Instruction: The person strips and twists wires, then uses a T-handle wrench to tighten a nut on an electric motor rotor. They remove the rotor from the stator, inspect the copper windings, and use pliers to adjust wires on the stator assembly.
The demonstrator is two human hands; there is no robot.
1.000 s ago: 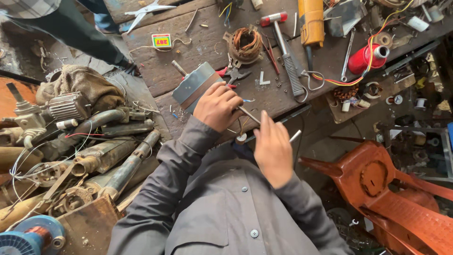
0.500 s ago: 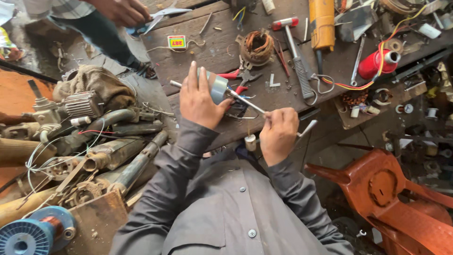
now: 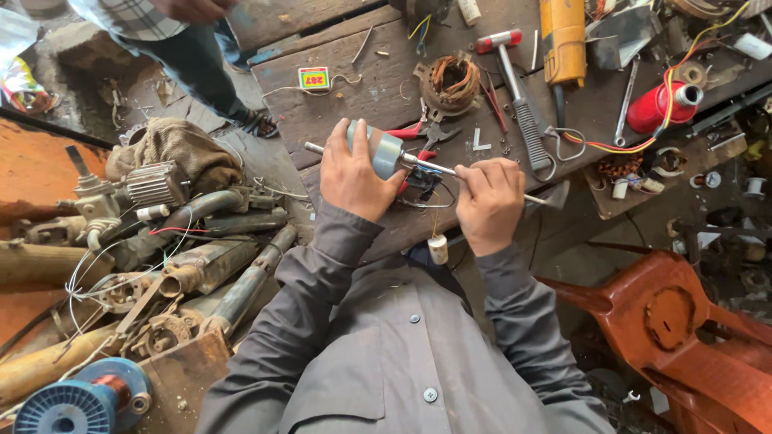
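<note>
Wooden workbench (image 3: 338, 112), cluttered with tools. Motor rotor (image 3: 386, 154): 1, lifted above bench edge. Left hand (image 3: 351, 171): fingers wrapped around rotor body. Right hand (image 3: 488, 201): fingers closed on shaft (image 3: 438, 167). Rotor out of housing; refitting not yet done.

Left hand (image 3: 351, 173) and right hand (image 3: 487, 202) both clenched

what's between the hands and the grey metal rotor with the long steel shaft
Nothing visible. The left hand already wraps the grey cylindrical rotor, and the right hand grips its thin steel shaft farther along. Both are held just above the cluttered wooden workbench, over red-handled pliers.
</note>
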